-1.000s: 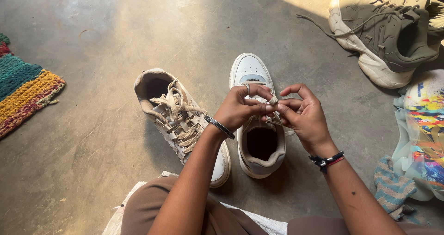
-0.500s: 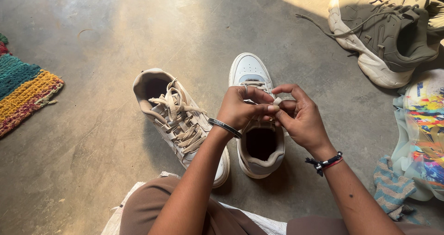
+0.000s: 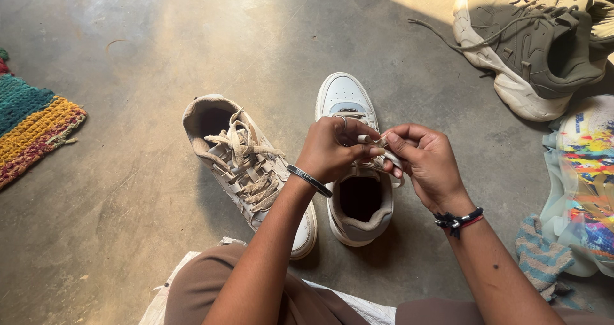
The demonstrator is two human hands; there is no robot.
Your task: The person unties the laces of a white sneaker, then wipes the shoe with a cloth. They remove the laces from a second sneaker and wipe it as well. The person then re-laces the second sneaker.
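A white sneaker (image 3: 348, 98) stands on the concrete floor in front of me, toe pointing away. Over its tongue my left hand (image 3: 332, 149) and my right hand (image 3: 425, 162) meet, both pinching a beige shoelace (image 3: 369, 139) between the fingertips. The lace runs down into the shoe's eyelets, partly hidden by my fingers. A second white sneaker (image 3: 246, 165), fully laced with beige laces, lies to the left, heel away from me, close to my left forearm.
A pair of olive-and-cream sneakers (image 3: 534, 44) with loose laces lies at the top right. A colourful plastic bag (image 3: 585, 184) and a striped cloth (image 3: 540, 258) sit at the right edge. A woven multicolour mat (image 3: 32, 127) lies at the far left.
My right hand has closed its fingers and shifted slightly right and down, drawing the lace end sideways. My left hand keeps its pinch over the tongue.
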